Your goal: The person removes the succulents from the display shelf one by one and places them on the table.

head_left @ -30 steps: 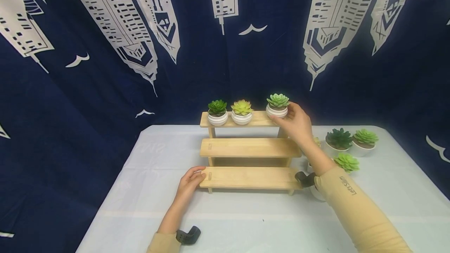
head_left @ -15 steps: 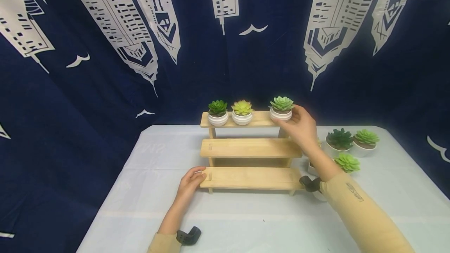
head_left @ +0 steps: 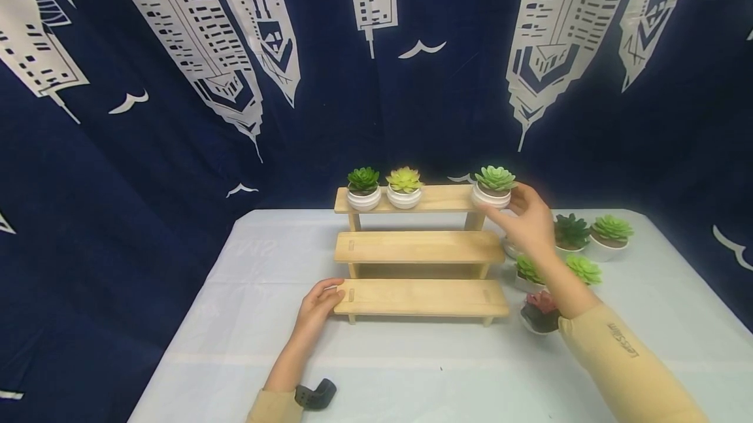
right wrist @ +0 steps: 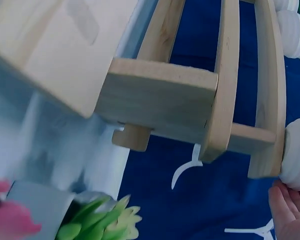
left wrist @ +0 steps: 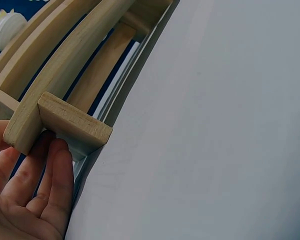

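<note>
My right hand holds a pale green succulent in a white pot by its right side, thumb in front, at the right end of a three-tier wooden plant stand's top shelf. In the right wrist view, my fingertips touch the white pot beside the shelf end. My left hand grips the left end of the bottom shelf. From the left wrist, the fingers curl under the board by its leg. A dark green succulent and a yellow-green succulent stand at the top shelf's left.
Right of the stand, several potted plants stand on the white table: a dark green succulent, a bright green one and a pink one among them. A dark blue printed cloth hangs behind the table.
My right hand has moved right along the top shelf with the pale green succulent, from nearer the middle to the right end. The left hand has stayed on the bottom shelf.
</note>
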Demonstrator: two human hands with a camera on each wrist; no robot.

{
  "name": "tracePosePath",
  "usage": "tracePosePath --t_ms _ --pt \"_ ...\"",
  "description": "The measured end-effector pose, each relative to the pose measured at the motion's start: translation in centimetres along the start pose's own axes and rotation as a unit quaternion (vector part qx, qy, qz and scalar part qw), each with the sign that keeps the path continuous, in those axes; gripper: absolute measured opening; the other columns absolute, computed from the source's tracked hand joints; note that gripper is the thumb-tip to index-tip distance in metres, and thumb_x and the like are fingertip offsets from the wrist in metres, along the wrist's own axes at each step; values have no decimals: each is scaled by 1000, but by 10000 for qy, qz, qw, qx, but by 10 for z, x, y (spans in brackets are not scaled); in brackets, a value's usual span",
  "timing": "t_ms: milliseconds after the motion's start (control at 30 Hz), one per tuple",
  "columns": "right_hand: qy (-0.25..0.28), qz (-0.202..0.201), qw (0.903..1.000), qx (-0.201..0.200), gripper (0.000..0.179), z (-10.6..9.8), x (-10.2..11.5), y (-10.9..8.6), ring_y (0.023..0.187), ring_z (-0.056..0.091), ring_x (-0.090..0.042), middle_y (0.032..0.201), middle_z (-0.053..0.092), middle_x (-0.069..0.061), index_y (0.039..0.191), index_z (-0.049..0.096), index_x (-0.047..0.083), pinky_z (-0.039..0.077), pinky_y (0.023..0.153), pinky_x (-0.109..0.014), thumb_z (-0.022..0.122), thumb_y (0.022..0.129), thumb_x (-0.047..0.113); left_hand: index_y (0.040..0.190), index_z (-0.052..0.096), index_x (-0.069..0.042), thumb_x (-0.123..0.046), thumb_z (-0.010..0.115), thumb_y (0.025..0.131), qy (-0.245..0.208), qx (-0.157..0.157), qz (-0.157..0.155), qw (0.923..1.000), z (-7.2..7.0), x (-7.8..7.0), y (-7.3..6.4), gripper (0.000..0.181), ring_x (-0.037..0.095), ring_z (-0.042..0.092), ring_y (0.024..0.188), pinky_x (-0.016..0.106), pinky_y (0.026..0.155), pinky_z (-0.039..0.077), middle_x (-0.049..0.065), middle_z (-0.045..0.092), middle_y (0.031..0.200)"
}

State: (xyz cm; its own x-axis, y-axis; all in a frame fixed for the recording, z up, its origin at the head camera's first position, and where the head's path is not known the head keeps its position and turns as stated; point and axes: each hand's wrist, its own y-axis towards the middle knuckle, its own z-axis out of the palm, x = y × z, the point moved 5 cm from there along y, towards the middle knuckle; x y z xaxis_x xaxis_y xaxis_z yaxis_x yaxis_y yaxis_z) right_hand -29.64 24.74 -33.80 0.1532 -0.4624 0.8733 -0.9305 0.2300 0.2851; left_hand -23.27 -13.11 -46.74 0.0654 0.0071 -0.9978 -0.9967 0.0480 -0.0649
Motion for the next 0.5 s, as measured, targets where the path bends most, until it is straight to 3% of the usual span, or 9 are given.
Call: tracePosePath --t_ms 133,367,500 --pt "43 95 9999 -43 81 -10 -2 -5 121 48 -36 131 50 -23 136 40 -1 38 100 -43 78 76 38 124 51 5 -6 57 92 -30 -3 41 10000 0 1 1 34 11 62 90 25 79 49 17 64 111" --pt "-86 222 9995 -202 82 -24 -10 -9 122 47 -37 131 49 -22 137 39 -2 37 100 -46 77 77 39 124 53 -1 -10 60 91 -24 -95 -11 10000 -6 24 13 35 14 62 92 26 80 48 15 65 111" --pt "-114 329 9990 -274 83 -30 -15 -11 122 46 -38 133 47 -23 139 37 -1 36 101 -46 76 78 39 123 55 -2 -13 61 90 16 -183 40 9998 -6 28 15 35 16 62 92 27 79 49 14 65 109"
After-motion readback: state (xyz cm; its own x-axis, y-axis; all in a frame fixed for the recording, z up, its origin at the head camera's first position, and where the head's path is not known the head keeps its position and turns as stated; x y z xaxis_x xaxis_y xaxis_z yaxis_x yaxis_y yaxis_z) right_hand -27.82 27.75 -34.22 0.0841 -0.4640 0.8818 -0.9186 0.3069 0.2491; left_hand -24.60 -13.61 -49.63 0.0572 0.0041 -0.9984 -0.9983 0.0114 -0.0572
